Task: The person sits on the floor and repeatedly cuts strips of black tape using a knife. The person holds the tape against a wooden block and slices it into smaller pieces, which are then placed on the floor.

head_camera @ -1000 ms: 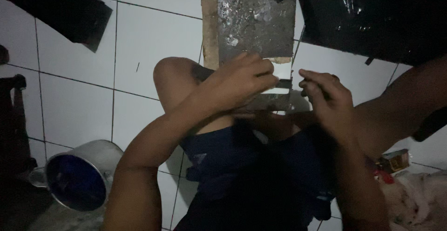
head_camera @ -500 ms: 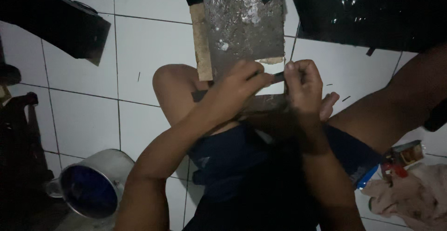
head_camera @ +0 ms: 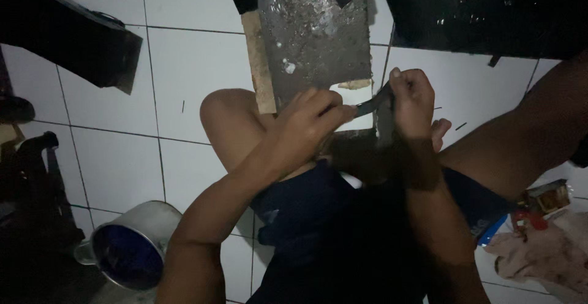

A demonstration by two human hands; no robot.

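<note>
- Left hand [head_camera: 306, 126] pinches one end of a dark strip [head_camera: 370, 105], fingers closed on it
- Right hand [head_camera: 413, 98] is fisted round the strip's other end
- Strip spans between both hands, over the grey board [head_camera: 318, 34]
- Tin mug [head_camera: 131, 252] stands well apart on the tiles

This looks like a makeshift work corner on the floor of a home rather than a fitted workshop. The ground is white glazed floor tile [head_camera: 190, 77] with dark grout lines, dimly lit. A stained grey board [head_camera: 318, 34] edged with bare wood lies at the top centre, black plastic sheeting [head_camera: 490, 10] fills the upper right, a metal pot [head_camera: 131, 252] sits at lower left, and a soiled rag [head_camera: 545, 258] lies at lower right.
</note>
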